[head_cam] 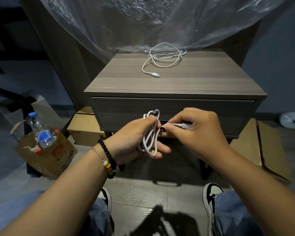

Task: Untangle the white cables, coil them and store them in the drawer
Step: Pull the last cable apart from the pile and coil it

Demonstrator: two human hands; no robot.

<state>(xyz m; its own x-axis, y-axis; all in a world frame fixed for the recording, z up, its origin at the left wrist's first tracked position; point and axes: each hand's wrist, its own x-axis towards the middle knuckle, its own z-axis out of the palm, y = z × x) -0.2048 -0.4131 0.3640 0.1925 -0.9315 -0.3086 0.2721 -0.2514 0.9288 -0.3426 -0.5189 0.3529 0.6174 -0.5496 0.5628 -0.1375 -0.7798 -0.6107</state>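
A white cable (pixel 149 141) is looped several times around the fingers of my left hand (pixel 134 140), in front of the closed drawer (pixel 174 113) of a grey wooden nightstand (pixel 175 82). My right hand (pixel 197 132) pinches that cable's free end near its white plug, just right of the coil. A second tangle of white cables (pixel 162 59) lies at the back of the nightstand top, one plug pointing towards me.
A brown paper bag (pixel 46 150) with a water bottle (pixel 41 132) stands on the floor at left. Cardboard boxes (pixel 85 132) flank the nightstand. Clear plastic sheeting (pixel 143 23) hangs behind. My feet (pixel 211 196) rest on the floor in front.
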